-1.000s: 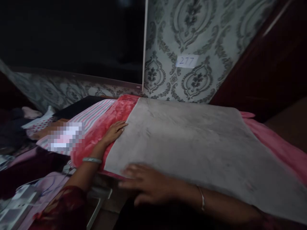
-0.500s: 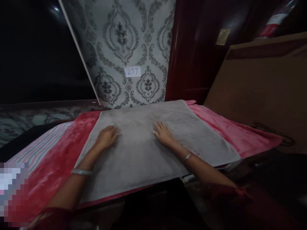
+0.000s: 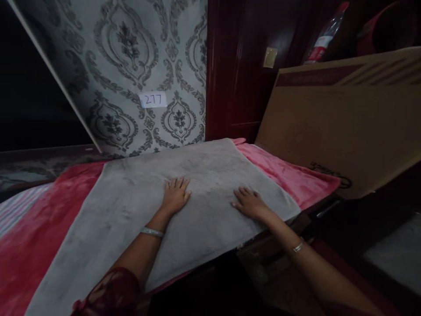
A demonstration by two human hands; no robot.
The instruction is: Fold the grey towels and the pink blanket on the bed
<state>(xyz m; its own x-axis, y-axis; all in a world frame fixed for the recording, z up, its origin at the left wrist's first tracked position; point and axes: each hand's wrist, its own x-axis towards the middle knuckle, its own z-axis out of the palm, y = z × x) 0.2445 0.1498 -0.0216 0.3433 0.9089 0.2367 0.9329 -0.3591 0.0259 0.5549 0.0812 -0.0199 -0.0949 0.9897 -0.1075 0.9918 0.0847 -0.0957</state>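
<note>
A grey plush cloth (image 3: 138, 206) lies spread over a pinkish-red plush blanket (image 3: 55, 228), which shows on both sides and along the front edge. My left hand (image 3: 176, 196) rests palm down near the middle of the grey cloth, its fingers spread toward the wall. Farther right, my right hand (image 3: 250, 202) lies flat on the same cloth, open, with its fingers pointing up and left. Neither hand holds anything. Slight creases show in the cloth around both hands.
A cardboard box (image 3: 335, 118) stands at the right, with a plastic bottle (image 3: 324, 39) behind it. At the left is a dark screen (image 3: 33, 96). A patterned wall (image 3: 138, 48) bears a paper label (image 3: 153, 99). Striped fabric (image 3: 23, 208) sticks out at the far left.
The view has turned to the right. My left hand has slid rightward over the grey cloth, and my right hand has shifted right and nearer the front edge.
</note>
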